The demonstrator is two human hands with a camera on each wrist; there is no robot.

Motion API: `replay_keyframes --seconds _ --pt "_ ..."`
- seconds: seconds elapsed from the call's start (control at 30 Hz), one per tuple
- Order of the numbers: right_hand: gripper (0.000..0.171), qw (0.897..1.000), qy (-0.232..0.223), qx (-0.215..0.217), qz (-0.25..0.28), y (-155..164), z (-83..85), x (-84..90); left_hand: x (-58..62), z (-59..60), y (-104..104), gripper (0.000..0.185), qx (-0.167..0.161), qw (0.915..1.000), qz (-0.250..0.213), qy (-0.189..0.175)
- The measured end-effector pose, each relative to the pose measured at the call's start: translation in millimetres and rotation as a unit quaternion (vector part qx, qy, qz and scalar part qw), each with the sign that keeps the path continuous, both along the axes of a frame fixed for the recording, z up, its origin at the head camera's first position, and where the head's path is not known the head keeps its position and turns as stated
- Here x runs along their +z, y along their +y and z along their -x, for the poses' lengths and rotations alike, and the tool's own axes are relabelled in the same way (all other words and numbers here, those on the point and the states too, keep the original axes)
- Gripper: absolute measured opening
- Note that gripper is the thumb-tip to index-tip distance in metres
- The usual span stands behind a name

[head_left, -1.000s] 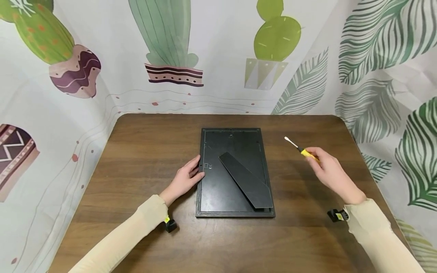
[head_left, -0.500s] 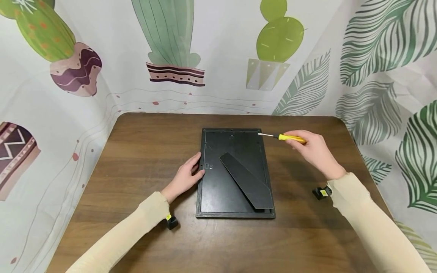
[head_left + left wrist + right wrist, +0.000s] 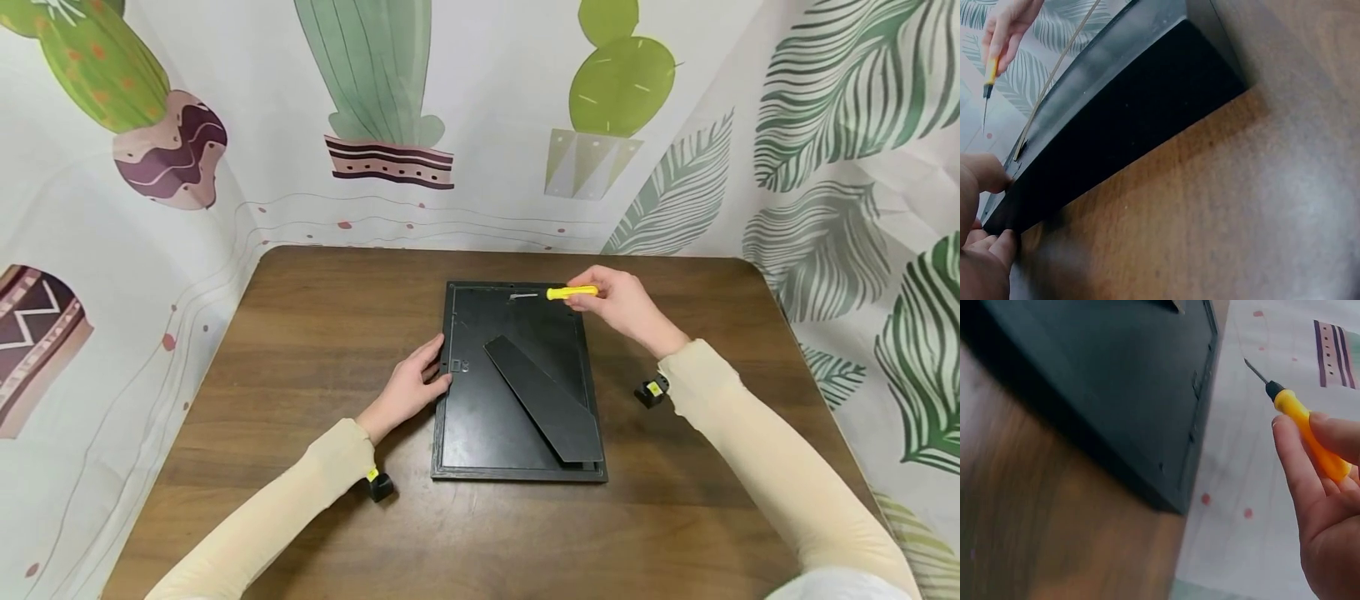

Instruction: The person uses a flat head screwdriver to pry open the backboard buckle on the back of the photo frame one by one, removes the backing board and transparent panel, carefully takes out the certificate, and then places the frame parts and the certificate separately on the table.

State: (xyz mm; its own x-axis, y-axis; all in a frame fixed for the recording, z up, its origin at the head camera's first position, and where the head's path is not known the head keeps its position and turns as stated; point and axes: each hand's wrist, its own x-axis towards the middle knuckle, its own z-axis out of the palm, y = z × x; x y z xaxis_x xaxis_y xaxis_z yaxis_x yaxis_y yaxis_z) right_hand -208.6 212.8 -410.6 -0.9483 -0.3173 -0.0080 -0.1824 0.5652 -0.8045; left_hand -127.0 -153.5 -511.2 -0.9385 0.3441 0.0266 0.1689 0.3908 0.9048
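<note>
A black picture frame lies face down on the brown table, its easel stand folded flat across the back. My left hand rests against the frame's left edge, fingers touching the rim by a small clip. My right hand pinches a small yellow-handled screwdriver, its metal tip over the frame's top edge. The left wrist view shows the frame's side and the screwdriver far off. In the right wrist view the screwdriver is held between my fingers beside the frame's corner.
Printed cactus and leaf cloth hangs round the table's back and sides. A small black wrist camera mount sits under my right sleeve, another under my left sleeve.
My right hand has carried the screwdriver leftward and farther back, from beside the frame to over its top edge. My left hand has stayed on the frame's left edge.
</note>
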Motion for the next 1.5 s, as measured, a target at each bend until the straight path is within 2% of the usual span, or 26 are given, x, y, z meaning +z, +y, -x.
replay_keyframes --seconds 0.13,0.37,0.6,0.7,0.83,0.93,1.03,1.07,1.13,1.3,1.37,1.5 --pt "0.021 0.999 -0.032 0.016 0.029 -18 9.5 -10.6 -0.6 0.4 0 0.074 0.001 1.0000 -0.005 -0.007" --pt "0.020 0.997 -0.036 0.045 0.051 -41 20.1 -35.5 -3.3 1.1 0 0.073 0.001 1.0000 -0.006 0.003" --pt "0.021 0.994 -0.063 0.053 0.067 -55 23.4 -49.1 -6.0 2.1 1 0.073 -0.002 1.0000 -0.002 0.006" --pt "0.019 0.996 -0.057 0.057 0.044 -58 25.0 -52.7 -6.7 2.8 1 0.073 0.001 1.0000 -0.003 0.006" --pt "0.018 0.997 -0.033 0.058 -0.024 -61 25.8 -55.8 -6.4 3.1 1 0.073 0.003 0.9999 -0.003 0.011" --pt "0.020 0.995 -0.008 0.066 -0.080 -64 25.5 -56.0 -6.5 3.4 1 0.073 0.004 0.9999 -0.004 0.013" --pt "0.021 0.991 0.011 0.072 -0.115 -67 25.2 -54.7 -6.9 3.2 -1 0.073 0.002 0.9998 -0.007 0.019" --pt "0.021 0.990 0.015 0.075 -0.121 -68 25.3 -54.2 -7.5 2.9 -1 0.072 0.001 0.9998 -0.009 0.020" --pt "0.020 0.989 0.015 0.077 -0.126 -70 25.9 -53.2 0.5 -0.8 0 0.071 0.000 0.9997 -0.012 0.020" --pt "0.020 0.988 0.011 0.081 -0.129 -74 27.5 -52.9 -0.5 -1.6 0 0.071 0.004 0.9998 -0.014 0.014" --pt "0.020 0.988 0.010 0.081 -0.131 -75 27.5 -53.2 -9.3 1.7 -2 0.072 0.003 0.9998 -0.012 0.014" --pt "0.019 0.986 0.020 0.084 -0.140 -78 27.9 -54.5 -9.7 1.9 -5 0.071 -0.001 0.9998 -0.019 0.011"
